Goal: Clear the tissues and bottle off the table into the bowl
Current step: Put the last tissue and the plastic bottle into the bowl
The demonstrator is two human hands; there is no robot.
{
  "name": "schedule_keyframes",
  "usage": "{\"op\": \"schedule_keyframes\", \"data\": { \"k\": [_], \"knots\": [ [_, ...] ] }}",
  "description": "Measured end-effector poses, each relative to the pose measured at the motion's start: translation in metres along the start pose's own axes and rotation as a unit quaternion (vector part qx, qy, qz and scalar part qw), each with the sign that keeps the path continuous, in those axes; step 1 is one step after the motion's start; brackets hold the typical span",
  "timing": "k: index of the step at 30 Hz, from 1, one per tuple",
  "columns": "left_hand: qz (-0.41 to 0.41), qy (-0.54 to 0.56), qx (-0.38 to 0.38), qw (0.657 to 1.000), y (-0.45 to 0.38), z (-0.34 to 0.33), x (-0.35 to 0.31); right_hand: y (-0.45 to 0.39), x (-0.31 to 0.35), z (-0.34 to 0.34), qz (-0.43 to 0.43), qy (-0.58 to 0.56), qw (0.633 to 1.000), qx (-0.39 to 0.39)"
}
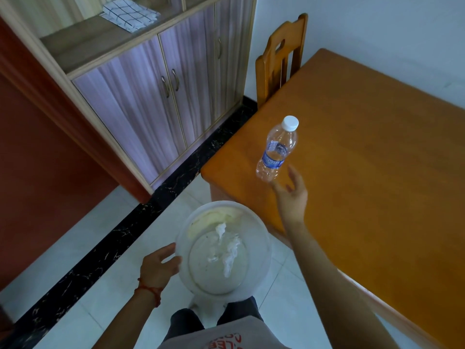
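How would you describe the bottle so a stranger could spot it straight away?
Find the big orange wooden table on the right. Near its front left corner, just beyond the fingers of the open right hand, stands the bottle. It is clear plastic with a white cap and blue label, and the only object visible on the tabletop.

A wooden chair point(280, 56) stands at twelve o'clock, pushed in against a white wall point(377, 23); a cabinet point(151, 96) with pale purple doors fills ten o'clock — a checked cloth point(129, 13) folded on its shelf; white floor tiles point(83, 258) below, crossed by a black marbled strip point(100, 258).
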State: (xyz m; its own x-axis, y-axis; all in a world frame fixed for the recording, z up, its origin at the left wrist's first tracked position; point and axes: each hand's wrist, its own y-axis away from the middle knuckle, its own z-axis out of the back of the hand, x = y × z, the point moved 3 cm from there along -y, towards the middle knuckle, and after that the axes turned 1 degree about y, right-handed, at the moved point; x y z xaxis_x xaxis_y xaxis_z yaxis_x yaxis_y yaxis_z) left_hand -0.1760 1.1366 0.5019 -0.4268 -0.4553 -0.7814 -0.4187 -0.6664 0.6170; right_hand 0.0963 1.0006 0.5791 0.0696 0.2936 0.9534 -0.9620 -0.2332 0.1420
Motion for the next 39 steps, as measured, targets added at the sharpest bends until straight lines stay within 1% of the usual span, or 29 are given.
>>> {"op": "schedule_keyframes", "data": {
  "k": [2,4,10,16,23,27,31,34,37,39],
  "knots": [
    [-0.003,-0.004,-0.001,1.000,-0.001,-0.002,0.000,-0.022,0.014,0.003,0.023,0.002,0.999,-0.029],
    [-0.003,-0.007,-0.004,1.000,-0.001,-0.002,-0.001,-0.038,0.023,0.002,0.032,0.004,0.999,-0.036],
    [-0.002,-0.008,-0.006,1.000,-0.002,-0.001,-0.001,-0.060,0.040,-0.012,0.062,-0.005,0.998,0.012],
    [0.012,0.011,-0.018,1.000,-0.006,0.002,0.003,-0.051,0.042,-0.020,0.078,-0.006,0.997,0.024],
    [0.013,0.017,-0.015,1.000,-0.006,0.005,0.002,-0.005,0.040,-0.033,0.073,-0.061,0.990,0.103],
    [0.008,0.003,-0.016,1.000,-0.004,0.007,0.002,0.021,0.026,-0.046,0.037,-0.061,0.985,0.160],
    [0.004,-0.003,-0.013,1.000,-0.002,0.009,0.004,0.043,0.007,-0.055,0.011,-0.059,0.981,0.187],
    [0.000,-0.004,-0.015,1.000,-0.001,0.008,0.005,0.058,-0.016,-0.064,-0.034,-0.015,0.972,0.233],
    [-0.002,-0.005,-0.013,1.000,-0.001,0.008,0.007,0.070,-0.042,-0.075,-0.037,0.095,0.957,0.272],
    [-0.010,-0.013,-0.005,1.000,-0.001,0.008,0.008,0.075,-0.056,-0.079,-0.057,0.165,0.940,0.292]
  ]
}}
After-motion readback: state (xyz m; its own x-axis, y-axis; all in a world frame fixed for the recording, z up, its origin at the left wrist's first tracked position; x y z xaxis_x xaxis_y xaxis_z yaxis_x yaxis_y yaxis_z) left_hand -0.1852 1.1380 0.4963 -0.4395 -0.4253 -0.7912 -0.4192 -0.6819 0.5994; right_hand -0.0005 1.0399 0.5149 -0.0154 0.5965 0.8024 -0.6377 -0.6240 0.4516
